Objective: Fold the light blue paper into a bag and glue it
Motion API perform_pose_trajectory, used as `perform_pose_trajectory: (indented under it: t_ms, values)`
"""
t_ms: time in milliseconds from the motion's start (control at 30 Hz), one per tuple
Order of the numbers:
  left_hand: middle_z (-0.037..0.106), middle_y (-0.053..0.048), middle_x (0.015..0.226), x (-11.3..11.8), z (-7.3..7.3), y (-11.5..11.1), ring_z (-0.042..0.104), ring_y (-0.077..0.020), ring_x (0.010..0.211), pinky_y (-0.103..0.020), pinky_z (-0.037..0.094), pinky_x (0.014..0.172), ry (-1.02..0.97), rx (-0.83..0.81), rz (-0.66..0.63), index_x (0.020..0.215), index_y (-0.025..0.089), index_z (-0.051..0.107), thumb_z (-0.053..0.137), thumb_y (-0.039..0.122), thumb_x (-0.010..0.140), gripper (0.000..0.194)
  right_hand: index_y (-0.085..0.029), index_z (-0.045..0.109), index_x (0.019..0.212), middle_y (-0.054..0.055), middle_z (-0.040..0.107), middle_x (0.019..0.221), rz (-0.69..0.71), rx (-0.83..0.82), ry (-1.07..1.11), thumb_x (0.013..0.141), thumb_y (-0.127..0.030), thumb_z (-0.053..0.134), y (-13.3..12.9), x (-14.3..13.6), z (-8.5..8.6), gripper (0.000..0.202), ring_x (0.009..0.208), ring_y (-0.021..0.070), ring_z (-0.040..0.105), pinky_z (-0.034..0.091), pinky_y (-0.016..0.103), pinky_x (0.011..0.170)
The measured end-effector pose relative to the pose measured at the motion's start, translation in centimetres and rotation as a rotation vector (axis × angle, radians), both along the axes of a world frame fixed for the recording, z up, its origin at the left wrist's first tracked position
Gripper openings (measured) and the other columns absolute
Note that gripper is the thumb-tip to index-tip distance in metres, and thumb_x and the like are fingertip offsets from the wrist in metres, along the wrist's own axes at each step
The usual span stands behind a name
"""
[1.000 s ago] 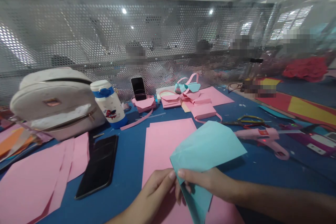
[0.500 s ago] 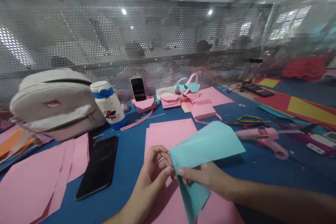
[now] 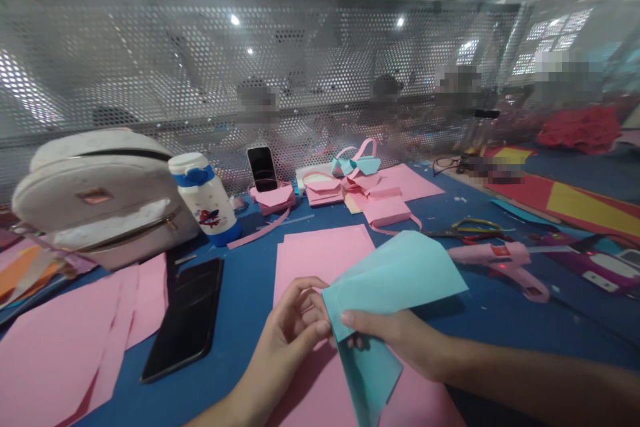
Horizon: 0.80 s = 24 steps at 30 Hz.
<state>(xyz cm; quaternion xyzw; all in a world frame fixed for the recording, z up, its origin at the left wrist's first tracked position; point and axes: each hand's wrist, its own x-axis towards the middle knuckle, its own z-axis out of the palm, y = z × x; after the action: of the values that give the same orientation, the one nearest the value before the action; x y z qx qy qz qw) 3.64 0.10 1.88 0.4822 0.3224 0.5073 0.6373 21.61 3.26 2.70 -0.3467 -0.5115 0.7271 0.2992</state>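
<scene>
A folded sheet of turquoise paper (image 3: 400, 273) is held up over a stack of pink sheets (image 3: 320, 247). One wide flap fans out to the upper right, and a narrower folded part hangs down toward me. My right hand (image 3: 385, 333) is closed on the paper near the fold, thumb on top and fingers underneath. At the paper's left edge, my left hand (image 3: 303, 327) has its fingers curled and its thumb against the fingertips, pinching along the creased edge. Part of the left fingertips is hidden behind the paper.
To the right lie a pink glue gun (image 3: 505, 263) and scissors (image 3: 475, 230). A black phone (image 3: 185, 320), more pink sheets (image 3: 60, 340), a white bottle (image 3: 207, 200) and a white backpack (image 3: 100, 193) are on the left. Small pink paper bags (image 3: 387, 210) stand before the perforated screen (image 3: 310, 67).
My right thumb has shifted slightly up along the turquoise paper. The paper and my left hand are almost where they were.
</scene>
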Motion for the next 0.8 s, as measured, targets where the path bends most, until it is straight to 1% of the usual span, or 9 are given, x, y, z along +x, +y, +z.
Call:
perform_pose_trajectory:
  t_ms: [133, 333, 500, 600, 667, 700, 733, 767, 800]
  values:
    - [0.058, -0.001, 0.085, -0.1, 0.1, -0.1, 0.055, -0.0145, 0.078, -0.027, 0.044, 0.075, 0.004, -0.013, -0.004, 0.11, 0.023, 0.057, 0.068, 0.033, 0.09, 0.025, -0.017, 0.061, 0.071, -0.001, 0.056, 0.066, -0.013, -0.017, 0.035, 0.066, -0.057, 0.077, 0.2, -0.1, -0.3, 0.043, 0.063, 0.0135, 0.049, 0.041, 0.029, 0.068]
    - [0.056, 0.0, 0.082, -0.1, -0.1, 0.0, 0.054, -0.0138, 0.077, -0.027, 0.045, 0.075, -0.006, -0.022, 0.003, 0.108, 0.023, 0.057, 0.071, 0.028, 0.088, 0.024, -0.016, 0.061, 0.069, -0.001, 0.056, 0.065, 0.001, -0.012, 0.042, 0.065, -0.057, 0.078, 0.1, 0.0, 0.0, 0.044, 0.063, 0.0134, 0.049, 0.042, 0.03, 0.07]
    - [0.056, 0.001, 0.082, -0.1, -0.1, 0.1, 0.055, -0.013, 0.077, -0.026, 0.045, 0.074, -0.021, -0.029, -0.005, 0.106, 0.023, 0.057, 0.071, 0.026, 0.088, 0.023, -0.016, 0.064, 0.076, 0.0, 0.059, 0.069, -0.041, -0.078, 0.009, 0.058, -0.056, 0.082, 0.0, -0.1, 0.4, 0.047, 0.066, 0.0147, 0.052, 0.044, 0.032, 0.072]
    - [0.056, 0.002, 0.08, -0.1, 0.1, 0.2, 0.056, -0.0118, 0.073, -0.022, 0.045, 0.068, 0.032, -0.018, 0.025, 0.105, 0.023, 0.057, 0.072, 0.028, 0.087, 0.024, -0.016, 0.064, 0.078, 0.001, 0.06, 0.072, -0.073, -0.111, -0.019, 0.054, -0.056, 0.083, 0.0, -0.1, 0.3, 0.051, 0.068, 0.0157, 0.053, 0.045, 0.033, 0.073]
    - [0.058, 0.002, 0.08, -0.1, 0.1, 0.1, 0.058, -0.0121, 0.073, -0.021, 0.047, 0.068, 0.086, 0.021, 0.092, 0.109, 0.024, 0.056, 0.071, 0.03, 0.087, 0.027, -0.016, 0.064, 0.076, 0.001, 0.06, 0.072, -0.078, -0.088, -0.029, 0.055, -0.059, 0.082, 0.0, -0.1, 0.2, 0.051, 0.068, 0.0158, 0.053, 0.044, 0.034, 0.074]
    - [0.061, 0.0, 0.086, -0.1, 0.0, 0.0, 0.06, -0.0138, 0.079, -0.022, 0.049, 0.073, 0.114, 0.047, 0.141, 0.112, 0.025, 0.056, 0.071, 0.031, 0.088, 0.029, -0.017, 0.063, 0.075, 0.001, 0.06, 0.073, -0.085, -0.068, -0.034, 0.056, -0.06, 0.081, 0.1, -0.1, 0.2, 0.051, 0.069, 0.016, 0.053, 0.044, 0.034, 0.075]
    - [0.064, -0.003, 0.099, -0.1, -0.1, -0.3, 0.062, -0.0167, 0.091, -0.024, 0.05, 0.082, 0.138, 0.07, 0.182, 0.117, 0.027, 0.056, 0.07, 0.033, 0.088, 0.033, -0.017, 0.062, 0.073, 0.001, 0.06, 0.073, -0.1, -0.047, -0.042, 0.058, -0.062, 0.08, 0.1, 0.0, 0.2, 0.051, 0.07, 0.0164, 0.053, 0.044, 0.034, 0.076]
    - [0.062, -0.006, 0.117, -0.1, -0.3, -0.6, 0.06, -0.0206, 0.107, -0.028, 0.049, 0.092, 0.157, 0.084, 0.203, 0.124, 0.029, 0.055, 0.069, 0.035, 0.089, 0.038, -0.017, 0.061, 0.073, 0.001, 0.059, 0.074, -0.116, -0.027, -0.049, 0.059, -0.063, 0.079, 0.1, 0.0, 0.1, 0.051, 0.072, 0.0169, 0.053, 0.044, 0.034, 0.077]
    - [0.054, -0.007, 0.136, -0.1, -0.5, -1.0, 0.052, -0.0248, 0.123, -0.032, 0.045, 0.101, 0.168, 0.085, 0.201, 0.132, 0.031, 0.051, 0.068, 0.037, 0.089, 0.047, -0.018, 0.06, 0.072, 0.001, 0.059, 0.074, -0.132, -0.016, -0.057, 0.06, -0.064, 0.079, 0.1, 0.1, 0.1, 0.051, 0.073, 0.0173, 0.053, 0.043, 0.034, 0.078]
